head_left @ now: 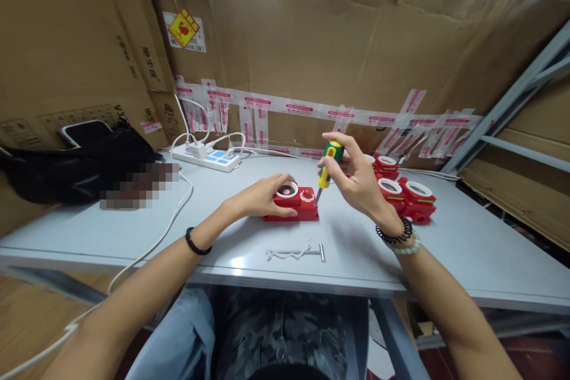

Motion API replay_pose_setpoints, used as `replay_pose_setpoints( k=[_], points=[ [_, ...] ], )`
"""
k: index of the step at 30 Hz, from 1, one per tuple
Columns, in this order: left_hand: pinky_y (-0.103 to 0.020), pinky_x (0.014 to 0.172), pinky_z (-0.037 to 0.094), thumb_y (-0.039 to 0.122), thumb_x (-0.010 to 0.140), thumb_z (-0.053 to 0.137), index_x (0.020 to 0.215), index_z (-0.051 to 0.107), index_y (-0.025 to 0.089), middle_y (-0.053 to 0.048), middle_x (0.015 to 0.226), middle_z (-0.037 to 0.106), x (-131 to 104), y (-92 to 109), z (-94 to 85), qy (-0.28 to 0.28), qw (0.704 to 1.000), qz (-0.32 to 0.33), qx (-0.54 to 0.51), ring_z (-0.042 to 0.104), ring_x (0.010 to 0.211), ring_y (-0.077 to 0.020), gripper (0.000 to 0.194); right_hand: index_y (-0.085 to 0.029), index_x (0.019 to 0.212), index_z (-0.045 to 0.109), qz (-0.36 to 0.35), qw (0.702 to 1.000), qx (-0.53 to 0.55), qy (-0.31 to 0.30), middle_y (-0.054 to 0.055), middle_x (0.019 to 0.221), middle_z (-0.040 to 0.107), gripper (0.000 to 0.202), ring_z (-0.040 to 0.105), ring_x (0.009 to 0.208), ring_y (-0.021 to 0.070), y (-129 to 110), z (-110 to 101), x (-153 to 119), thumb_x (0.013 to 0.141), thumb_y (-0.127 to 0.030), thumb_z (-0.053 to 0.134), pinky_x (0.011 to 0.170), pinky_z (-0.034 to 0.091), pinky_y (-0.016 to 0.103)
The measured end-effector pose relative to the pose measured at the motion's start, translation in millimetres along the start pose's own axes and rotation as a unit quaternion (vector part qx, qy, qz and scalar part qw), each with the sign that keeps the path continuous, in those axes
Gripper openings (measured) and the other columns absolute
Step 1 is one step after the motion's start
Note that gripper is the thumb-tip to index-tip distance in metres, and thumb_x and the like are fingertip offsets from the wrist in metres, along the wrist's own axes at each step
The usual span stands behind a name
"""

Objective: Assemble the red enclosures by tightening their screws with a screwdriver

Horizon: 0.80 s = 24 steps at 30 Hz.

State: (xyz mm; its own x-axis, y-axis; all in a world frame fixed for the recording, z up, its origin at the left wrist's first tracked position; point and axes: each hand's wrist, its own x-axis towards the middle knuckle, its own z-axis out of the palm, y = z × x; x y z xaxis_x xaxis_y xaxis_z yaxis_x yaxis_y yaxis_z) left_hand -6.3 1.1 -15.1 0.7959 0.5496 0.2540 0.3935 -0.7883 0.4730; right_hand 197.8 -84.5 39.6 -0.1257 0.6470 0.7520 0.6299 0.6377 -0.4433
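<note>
A red plastic device with a white ring and a round button on top lies flat on the grey table. My left hand rests on its left side, fingers curled over the ring, holding it down. My right hand grips a yellow-and-green screwdriver held nearly upright. Its tip touches the device's right end.
Several more red devices with white rings are piled to the right. A metal pin and clip lie near the front edge. A white power strip with cables sits at the back left, beside a black bag. Cardboard walls surround the table.
</note>
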Motion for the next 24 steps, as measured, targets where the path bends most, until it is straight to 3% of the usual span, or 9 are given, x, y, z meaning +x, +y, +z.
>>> replay_pose_setpoints(
  k=[2, 4, 7, 9, 12, 15, 21, 24],
  points=[
    [-0.038, 0.086, 0.047, 0.056, 0.069, 0.067, 0.117, 0.047, 0.023, -0.007, 0.111, 0.058, 0, 0, 0.2, 0.001, 1.0, 0.001, 0.002, 0.059, 0.099, -0.0248, 0.062, -0.026, 0.113, 0.054, -0.005, 0.996, -0.063, 0.056, -0.002, 0.074, 0.059, 0.03, 0.054, 0.059, 0.0117, -1, 1, 0, 0.085, -0.036, 0.057, 0.058, 0.048, 0.026],
    [-0.038, 0.087, 0.047, 0.056, 0.069, 0.067, 0.117, 0.047, 0.023, -0.008, 0.112, 0.058, 0, 0, 0.2, 0.004, 1.0, 0.004, 0.004, 0.059, 0.099, -0.0246, 0.061, -0.025, 0.11, 0.056, -0.018, 0.988, -0.126, 0.089, 0.0, 0.079, 0.061, 0.031, 0.055, 0.063, 0.0129, -2, 2, -1, 0.082, -0.035, 0.061, 0.064, 0.049, 0.029],
    [-0.037, 0.086, 0.047, 0.055, 0.069, 0.067, 0.117, 0.047, 0.023, -0.008, 0.111, 0.058, -1, 0, -0.2, 0.004, 1.0, 0.001, 0.0, 0.059, 0.099, -0.0245, 0.061, -0.028, 0.127, 0.045, -0.018, 0.996, -0.083, 0.033, 0.003, 0.098, 0.063, 0.04, 0.059, 0.076, 0.0153, -2, 1, -1, 0.088, -0.032, 0.05, 0.07, 0.051, 0.032],
    [-0.037, 0.086, 0.047, 0.056, 0.069, 0.067, 0.117, 0.047, 0.023, -0.008, 0.111, 0.058, -1, 1, -0.6, 0.004, 1.0, -0.004, -0.003, 0.059, 0.098, -0.0248, 0.062, -0.03, 0.134, 0.037, -0.004, 0.999, -0.027, -0.017, 0.001, 0.093, 0.063, 0.044, 0.06, 0.07, 0.0134, -1, 0, 0, 0.091, -0.03, 0.043, 0.063, 0.052, 0.029],
    [-0.038, 0.086, 0.046, 0.056, 0.068, 0.068, 0.117, 0.048, 0.023, -0.008, 0.112, 0.058, -1, 1, -1.0, 0.002, 1.0, -0.006, -0.004, 0.059, 0.099, -0.0254, 0.062, -0.03, 0.131, 0.041, -0.001, 0.997, -0.07, 0.013, -0.003, 0.077, 0.06, 0.046, 0.052, 0.051, 0.0101, 3, 0, 0, 0.087, -0.032, 0.052, 0.054, 0.048, 0.027],
    [-0.038, 0.086, 0.047, 0.055, 0.067, 0.068, 0.117, 0.047, 0.023, -0.008, 0.112, 0.058, -1, 1, -0.8, 0.001, 1.0, -0.009, -0.011, 0.059, 0.099, -0.0253, 0.063, -0.029, 0.126, 0.047, -0.013, 0.986, -0.15, 0.065, -0.004, 0.071, 0.059, 0.048, 0.051, 0.051, 0.0111, 4, 1, 0, 0.08, -0.033, 0.062, 0.056, 0.048, 0.028],
    [-0.037, 0.086, 0.047, 0.058, 0.068, 0.067, 0.117, 0.047, 0.023, -0.008, 0.113, 0.058, -1, 1, -0.4, -0.001, 1.0, -0.01, -0.008, 0.059, 0.099, -0.025, 0.064, -0.029, 0.135, 0.036, 0.005, 0.998, -0.012, -0.054, 0.001, 0.091, 0.062, 0.056, 0.062, 0.067, 0.0128, 4, -7, 0, 0.083, -0.026, 0.056, 0.061, 0.053, 0.026],
    [-0.038, 0.085, 0.047, 0.059, 0.068, 0.067, 0.119, 0.046, 0.023, -0.008, 0.113, 0.058, -1, 0, -0.6, -0.002, 1.0, -0.012, -0.002, 0.059, 0.099, -0.0254, 0.065, -0.027, 0.128, 0.044, 0.002, 0.997, -0.072, -0.013, -0.004, 0.076, 0.058, 0.053, 0.054, 0.052, 0.0103, 8, -6, 0, 0.079, -0.03, 0.064, 0.053, 0.049, 0.025]
  ],
)
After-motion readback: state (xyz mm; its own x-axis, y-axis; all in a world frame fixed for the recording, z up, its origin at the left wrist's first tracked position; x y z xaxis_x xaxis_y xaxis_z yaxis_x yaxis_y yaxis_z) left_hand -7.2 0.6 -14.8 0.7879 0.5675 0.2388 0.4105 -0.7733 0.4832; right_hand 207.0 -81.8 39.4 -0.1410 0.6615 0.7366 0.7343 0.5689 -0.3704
